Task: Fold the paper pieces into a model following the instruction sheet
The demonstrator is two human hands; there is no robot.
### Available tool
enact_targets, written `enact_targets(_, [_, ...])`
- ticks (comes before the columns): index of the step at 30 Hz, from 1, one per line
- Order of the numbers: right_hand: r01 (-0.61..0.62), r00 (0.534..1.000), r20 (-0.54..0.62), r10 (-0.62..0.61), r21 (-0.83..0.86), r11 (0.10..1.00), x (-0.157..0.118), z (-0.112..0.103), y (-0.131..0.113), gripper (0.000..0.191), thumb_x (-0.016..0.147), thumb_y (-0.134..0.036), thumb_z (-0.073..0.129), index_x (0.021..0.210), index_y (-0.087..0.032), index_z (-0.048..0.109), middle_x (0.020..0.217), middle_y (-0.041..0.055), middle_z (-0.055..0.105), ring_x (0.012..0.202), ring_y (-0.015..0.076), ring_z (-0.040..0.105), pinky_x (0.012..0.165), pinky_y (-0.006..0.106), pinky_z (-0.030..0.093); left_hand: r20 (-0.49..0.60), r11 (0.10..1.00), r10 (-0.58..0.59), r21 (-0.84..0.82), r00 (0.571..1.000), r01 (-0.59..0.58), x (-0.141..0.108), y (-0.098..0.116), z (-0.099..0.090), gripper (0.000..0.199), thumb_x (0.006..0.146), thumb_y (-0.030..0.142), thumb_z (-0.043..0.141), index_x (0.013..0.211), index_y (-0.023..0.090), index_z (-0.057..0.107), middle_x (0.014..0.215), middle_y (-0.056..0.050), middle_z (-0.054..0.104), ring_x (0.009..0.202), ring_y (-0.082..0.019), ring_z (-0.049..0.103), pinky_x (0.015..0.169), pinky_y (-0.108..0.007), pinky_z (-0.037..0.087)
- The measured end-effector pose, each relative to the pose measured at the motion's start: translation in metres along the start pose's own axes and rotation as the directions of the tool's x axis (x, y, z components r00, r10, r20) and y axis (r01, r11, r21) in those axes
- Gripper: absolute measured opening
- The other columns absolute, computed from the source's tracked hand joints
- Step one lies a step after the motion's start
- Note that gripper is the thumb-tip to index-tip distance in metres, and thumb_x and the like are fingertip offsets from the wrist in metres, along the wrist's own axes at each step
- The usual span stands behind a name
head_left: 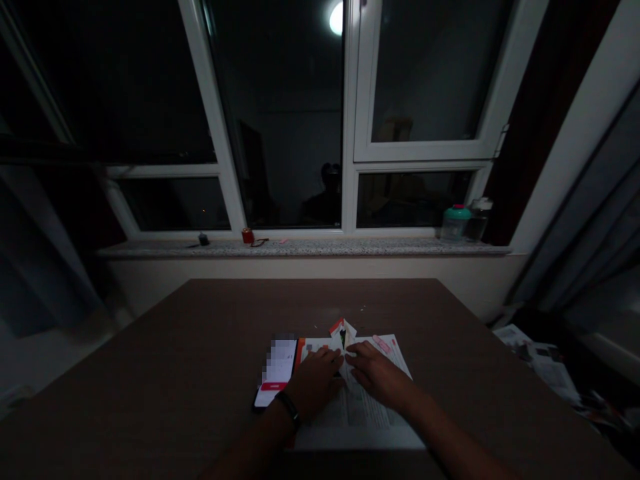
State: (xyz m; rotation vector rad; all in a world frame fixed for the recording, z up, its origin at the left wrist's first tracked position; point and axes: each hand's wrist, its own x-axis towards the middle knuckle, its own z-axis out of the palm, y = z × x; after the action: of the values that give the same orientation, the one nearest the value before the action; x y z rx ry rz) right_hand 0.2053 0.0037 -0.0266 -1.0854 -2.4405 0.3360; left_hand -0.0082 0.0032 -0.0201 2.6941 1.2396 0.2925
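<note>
Left hand (316,381): fingers bent, tips at the folded paper (350,331); whether pinching, cannot tell.
Right hand (374,373): half open, fingers spread, tips by the same paper; grip unclear.
Folded paper: upon the open booklet (370,437), between the fingertips.
Table (210,313): brown; lit phone (280,363) left of booklet.
Room: dim; teal-lidded jar (454,225) on the sill (320,248).
</note>
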Motion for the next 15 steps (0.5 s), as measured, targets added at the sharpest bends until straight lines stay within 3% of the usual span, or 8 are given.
enact_targets(7, [-0.046, 0.997, -0.057, 0.048, 0.041, 0.998, 0.0051, 0.0059, 0.0018, 0.026, 0.094, -0.016, 0.047, 0.109, -0.020, 0.069, 0.118, 0.0084, 0.061, 0.111, 0.0223, 0.052, 0.099, 0.036, 0.041, -0.033, 0.998, -0.033, 0.044, 0.999, 0.034, 0.0065, 0.0076, -0.0029, 0.030, 0.094, 0.015, 0.048, 0.123, 0.021, 0.055, 0.125, -0.007, 0.059, 0.119, -0.027, 0.049, 0.101, -0.046, 0.038])
enact_targets(15, [-0.062, 0.996, -0.064, 0.069, 0.105, 0.993, 0.0044, 0.0083, 0.0023, 0.027, 0.082, -0.019, 0.066, 0.109, -0.020, 0.067, 0.118, 0.0093, 0.058, 0.114, 0.0242, 0.050, 0.100, 0.036, 0.040, -0.086, 0.999, -0.032, 0.027, 0.996, 0.034, 0.0094, 0.0060, 0.0012, 0.027, 0.090, 0.019, 0.055, 0.116, 0.022, 0.059, 0.117, -0.006, 0.062, 0.111, -0.026, 0.051, 0.093, -0.040, 0.041])
